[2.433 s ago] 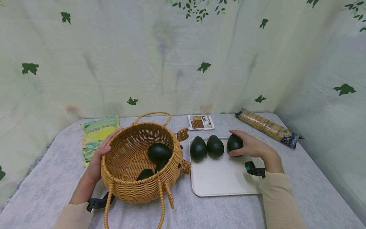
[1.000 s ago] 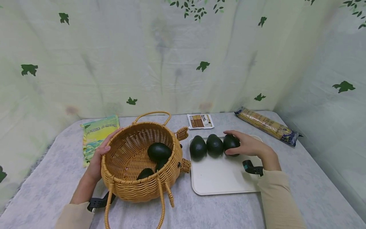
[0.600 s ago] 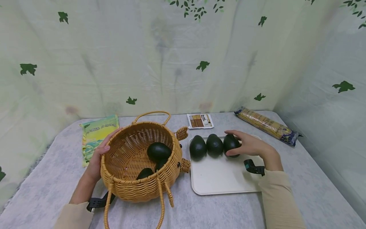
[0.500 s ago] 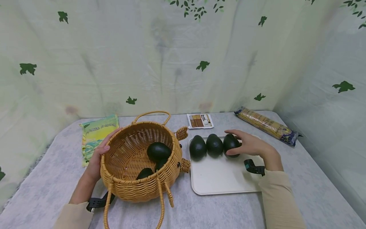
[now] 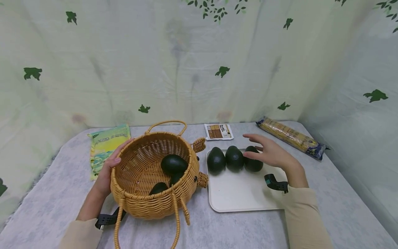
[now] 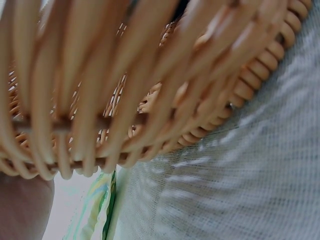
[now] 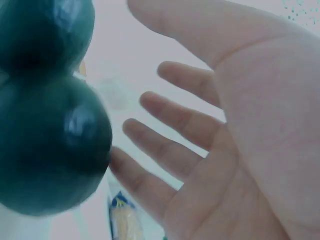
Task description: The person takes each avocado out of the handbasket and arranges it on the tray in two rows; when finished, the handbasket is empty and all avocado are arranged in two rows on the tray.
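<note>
Avocados in two places: three in a row along the far edge of the white tray (image 5: 242,197), more down in the wicker basket (image 5: 146,204).

Right hand (image 5: 269,154) spread above the rightmost avocado (image 5: 254,164), fingers (image 7: 165,150) straight and splayed, nothing gripped. Same fruit filling the left of the right wrist view, dark and glossy (image 7: 50,150), the lowest finger at or just beside its skin; contact impossible to judge. Middle avocado (image 5: 234,158) touching or nearly touching its neighbours, left avocado (image 5: 216,160) nearest the basket.

Left hand (image 5: 105,173) laid against the outer left wall of the wicker basket, fingertips hooked over the rim. Up close in the left wrist view, only woven cane strands (image 6: 150,100) and grey cloth below.

Inside the basket, one large avocado (image 5: 173,164) leaning on the right inner wall, another (image 5: 158,188) lower toward the near side, a third partly hidden between them. Basket shaped like an animal, with small woven feet and head toward the tray, one loop handle raised at the back, another hanging over the near side.

Further back on the grey tablecloth (image 5: 62,193): green and yellow packet (image 5: 104,145) left of the basket, small brown and white sachet (image 5: 218,131) behind the tray, long pack of spaghetti (image 5: 290,137) at far right, well apart from the tray.
</note>
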`<state>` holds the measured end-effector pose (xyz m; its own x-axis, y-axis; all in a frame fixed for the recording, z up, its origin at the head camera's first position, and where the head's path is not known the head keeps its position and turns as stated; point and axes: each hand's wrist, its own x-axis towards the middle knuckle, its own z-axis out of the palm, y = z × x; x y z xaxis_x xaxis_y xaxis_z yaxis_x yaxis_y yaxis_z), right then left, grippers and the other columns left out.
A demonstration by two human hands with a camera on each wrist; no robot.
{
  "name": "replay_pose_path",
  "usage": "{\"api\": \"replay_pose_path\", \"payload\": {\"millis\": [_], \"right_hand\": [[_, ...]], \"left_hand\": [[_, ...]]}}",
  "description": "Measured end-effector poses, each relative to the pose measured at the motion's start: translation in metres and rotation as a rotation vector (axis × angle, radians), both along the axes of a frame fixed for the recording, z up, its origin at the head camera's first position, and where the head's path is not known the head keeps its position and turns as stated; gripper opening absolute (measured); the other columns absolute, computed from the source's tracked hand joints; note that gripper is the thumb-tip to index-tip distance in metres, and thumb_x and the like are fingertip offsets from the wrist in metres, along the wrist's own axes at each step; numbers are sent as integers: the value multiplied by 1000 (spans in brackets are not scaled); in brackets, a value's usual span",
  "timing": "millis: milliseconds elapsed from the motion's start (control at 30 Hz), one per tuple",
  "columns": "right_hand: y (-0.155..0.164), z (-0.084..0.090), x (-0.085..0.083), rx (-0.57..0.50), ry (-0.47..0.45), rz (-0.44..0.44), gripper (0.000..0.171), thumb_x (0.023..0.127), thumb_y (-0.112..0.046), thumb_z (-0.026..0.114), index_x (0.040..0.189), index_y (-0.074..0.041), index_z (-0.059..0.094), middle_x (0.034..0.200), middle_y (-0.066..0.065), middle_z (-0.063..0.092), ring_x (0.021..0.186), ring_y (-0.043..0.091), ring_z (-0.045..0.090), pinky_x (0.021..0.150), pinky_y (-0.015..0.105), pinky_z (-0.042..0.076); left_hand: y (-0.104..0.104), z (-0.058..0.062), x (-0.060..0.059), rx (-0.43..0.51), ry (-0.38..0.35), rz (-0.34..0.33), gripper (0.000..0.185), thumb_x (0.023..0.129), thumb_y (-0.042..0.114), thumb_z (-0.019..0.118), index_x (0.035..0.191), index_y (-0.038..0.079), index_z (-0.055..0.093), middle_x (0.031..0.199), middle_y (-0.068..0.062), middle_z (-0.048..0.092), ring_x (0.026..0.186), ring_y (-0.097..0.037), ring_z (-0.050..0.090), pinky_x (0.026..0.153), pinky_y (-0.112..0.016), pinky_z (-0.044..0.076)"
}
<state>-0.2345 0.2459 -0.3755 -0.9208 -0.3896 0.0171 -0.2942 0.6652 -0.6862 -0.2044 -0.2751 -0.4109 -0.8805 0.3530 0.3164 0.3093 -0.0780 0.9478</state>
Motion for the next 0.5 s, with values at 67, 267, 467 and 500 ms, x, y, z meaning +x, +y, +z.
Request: {"api": "replay_pose_path", "payload": {"millis": [67, 267, 467, 500], "right_hand": [[-4, 3, 0, -22, 22, 2, 75, 96, -36, 73, 159, -11, 39, 163, 15, 37, 148, 38, 38, 115, 55, 38], [-18, 13, 4, -65, 68, 23, 72, 97, -31, 73, 158, -10, 40, 162, 13, 38, 148, 35, 39, 117, 52, 37], [-36, 21, 8, -108, 129, 72, 68, 97, -24, 73, 156, -10, 42, 160, 11, 41, 145, 34, 44, 113, 49, 42], [-40, 24, 8, -115, 144, 86, 68, 97, -23, 73, 156, -9, 43, 160, 11, 42, 145, 34, 44, 113, 48, 43]], "left_hand": [[0, 0, 0, 3, 5, -2, 63, 103, 21, 21, 165, 11, 19, 158, 2, 36, 142, -15, 40, 105, -23, 42], [0, 0, 1, 5, -8, 4, 63, 103, 21, 22, 165, 10, 19, 157, 3, 37, 142, -15, 40, 105, -23, 43], [1, 3, 1, -17, -31, 19, 63, 103, 23, 23, 165, 13, 20, 158, 3, 35, 142, -16, 37, 106, -23, 42], [1, 3, 1, -21, -32, 26, 63, 103, 24, 24, 165, 13, 20, 158, 3, 35, 142, -16, 37, 106, -23, 41]]}}
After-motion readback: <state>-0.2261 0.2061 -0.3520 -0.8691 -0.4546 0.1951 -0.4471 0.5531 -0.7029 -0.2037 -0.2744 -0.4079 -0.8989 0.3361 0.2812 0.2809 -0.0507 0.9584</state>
